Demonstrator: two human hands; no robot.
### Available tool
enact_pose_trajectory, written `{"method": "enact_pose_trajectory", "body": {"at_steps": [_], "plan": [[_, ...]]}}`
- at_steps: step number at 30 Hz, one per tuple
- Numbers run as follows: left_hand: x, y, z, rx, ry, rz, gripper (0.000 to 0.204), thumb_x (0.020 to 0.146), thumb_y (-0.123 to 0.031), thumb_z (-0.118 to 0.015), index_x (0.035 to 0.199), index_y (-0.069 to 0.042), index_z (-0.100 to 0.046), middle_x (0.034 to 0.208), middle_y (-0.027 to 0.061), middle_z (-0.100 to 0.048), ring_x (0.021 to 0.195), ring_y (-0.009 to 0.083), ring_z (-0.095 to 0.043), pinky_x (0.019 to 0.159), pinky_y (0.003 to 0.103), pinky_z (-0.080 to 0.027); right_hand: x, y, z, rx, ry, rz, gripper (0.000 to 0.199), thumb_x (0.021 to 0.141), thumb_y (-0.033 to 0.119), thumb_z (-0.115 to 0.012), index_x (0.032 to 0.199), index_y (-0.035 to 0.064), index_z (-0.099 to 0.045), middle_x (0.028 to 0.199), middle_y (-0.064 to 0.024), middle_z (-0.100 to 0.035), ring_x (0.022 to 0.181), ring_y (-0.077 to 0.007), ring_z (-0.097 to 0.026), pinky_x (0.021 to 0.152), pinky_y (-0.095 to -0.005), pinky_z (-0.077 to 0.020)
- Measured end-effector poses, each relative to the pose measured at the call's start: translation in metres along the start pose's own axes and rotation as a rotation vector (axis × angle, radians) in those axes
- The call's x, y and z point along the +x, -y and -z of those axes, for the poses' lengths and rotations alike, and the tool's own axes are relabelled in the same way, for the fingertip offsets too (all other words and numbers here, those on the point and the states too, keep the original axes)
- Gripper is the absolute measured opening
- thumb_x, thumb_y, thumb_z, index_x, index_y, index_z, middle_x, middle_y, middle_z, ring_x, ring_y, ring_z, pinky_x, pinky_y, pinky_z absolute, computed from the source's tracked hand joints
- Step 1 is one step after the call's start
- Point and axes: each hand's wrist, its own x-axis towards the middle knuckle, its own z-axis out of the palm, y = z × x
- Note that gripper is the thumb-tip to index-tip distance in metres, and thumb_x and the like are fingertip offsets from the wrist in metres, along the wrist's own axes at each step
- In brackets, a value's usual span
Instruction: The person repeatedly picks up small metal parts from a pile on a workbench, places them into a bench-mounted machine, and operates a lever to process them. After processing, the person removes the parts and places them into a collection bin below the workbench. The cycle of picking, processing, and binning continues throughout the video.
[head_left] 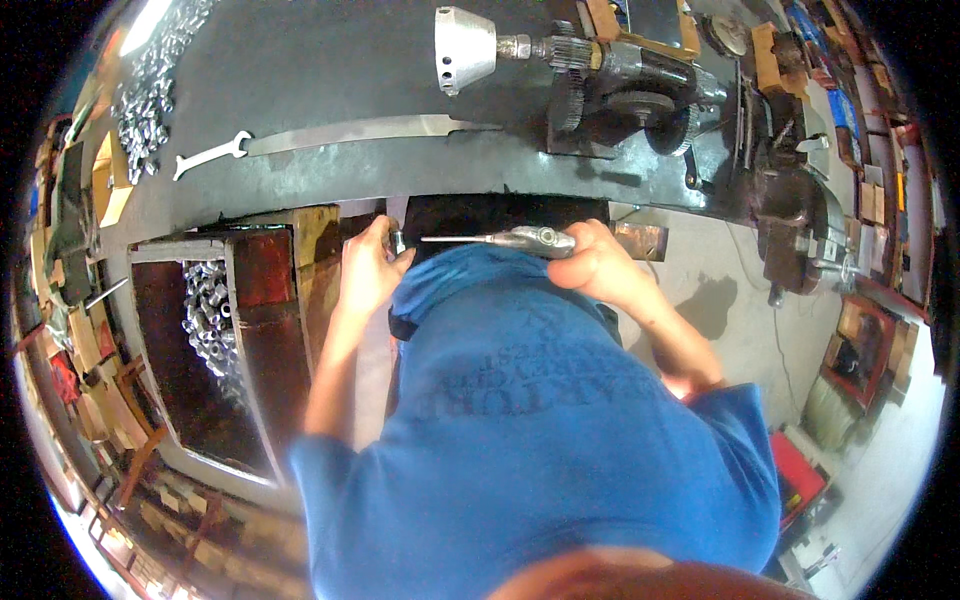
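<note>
My left hand point(372, 262) is closed, pinching a small shiny metal sleeve-like piece point(398, 242) upright between thumb and fingers. Just to its right, a silver hand tool point(528, 239) with a long thin rod points its tip at that piece, a short gap apart. My right hand point(594, 262) is wrapped around the thick end of this tool; its exact kind is unclear. Both hands are held low in front of my blue shirt, beside the near edge of the dark workbench point(330, 185).
An open wooden box point(262, 420) with several shiny metal pieces point(210, 315) stands at left. On the bench lie a heap of small metal parts point(145, 115), an open-ended spanner point(212, 155), a long flat metal strip point(350, 132) and a geared machine point(625, 90). A vise point(795, 205) is at right.
</note>
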Motion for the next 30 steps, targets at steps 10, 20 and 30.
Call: {"method": "enact_pose_trajectory", "body": {"at_steps": [10, 20, 30], "plan": [[0.003, 0.003, 0.012, -0.672, 0.1, 0.176, 0.024, 0.071, 0.004, -0.064, 0.091, 0.002, -0.05, 0.07, 0.0037, -0.057, 0.059, 0.0093, -0.055, 0.051, 0.019, -0.043, 0.002, 0.002, -0.002, 0.041, -0.088, 0.071, 0.026, 0.056, 0.019, -0.054, 0.063, -0.0062, -0.055, 0.06, -0.0256, -0.051, 0.058, -0.0379, -0.055, 0.055, -0.0401, -0.0422], [0.004, 0.008, 0.018, -1.419, 0.234, 0.084, 0.04, 0.077, -0.007, -0.062, 0.112, 0.004, -0.046, 0.086, 0.0184, -0.059, 0.072, 0.0283, -0.062, 0.079, 0.047, -0.049, -0.006, 0.004, 0.0, 0.188, -0.101, 0.141, 0.022, 0.058, 0.017, -0.052, 0.059, -0.0046, -0.051, 0.053, -0.0216, -0.046, 0.048, -0.0361, -0.045, 0.049, -0.0385, -0.0367], [0.008, -0.018, 0.033, -0.153, 0.129, -0.225, 0.034, 0.076, 0.002, -0.056, 0.109, 0.006, -0.05, 0.096, 0.0206, -0.06, 0.089, 0.0259, -0.061, 0.077, 0.031, -0.046, -0.014, 0.009, 0.009, 0.126, -0.134, 0.157, 0.021, 0.058, 0.016, -0.052, 0.058, -0.0044, -0.048, 0.052, -0.0217, -0.043, 0.047, -0.037, -0.042, 0.048, -0.0401, -0.035]]}}
